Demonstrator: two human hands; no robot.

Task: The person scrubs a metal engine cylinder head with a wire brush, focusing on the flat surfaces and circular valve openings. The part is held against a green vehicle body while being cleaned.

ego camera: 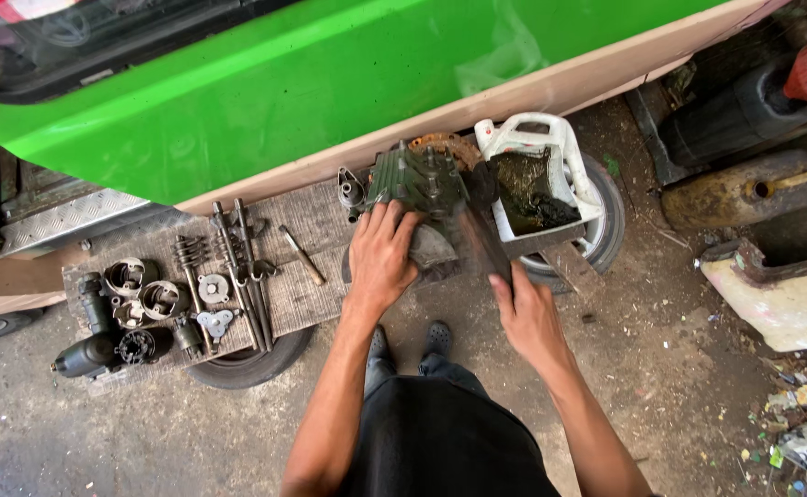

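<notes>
A dark, greasy engine block [419, 179] with ribs and studs sits on a wooden board [302, 276] laid over tyres. My left hand [380, 253] rests flat on its near side, fingers spread over the metal. My right hand [523, 308] grips the handle of a dark brush [486, 230], blurred by motion, whose head lies against the engine block's right side. Just right of the block stands a cut-open white plastic jug [551, 161] with dark liquid inside.
Pistons, springs, rods and small engine parts [164, 304] lie on the board's left half. A green vehicle body [311, 83] stands behind. A tyre [251, 364] supports the board. A rusty tank [744, 189] and litter are at right.
</notes>
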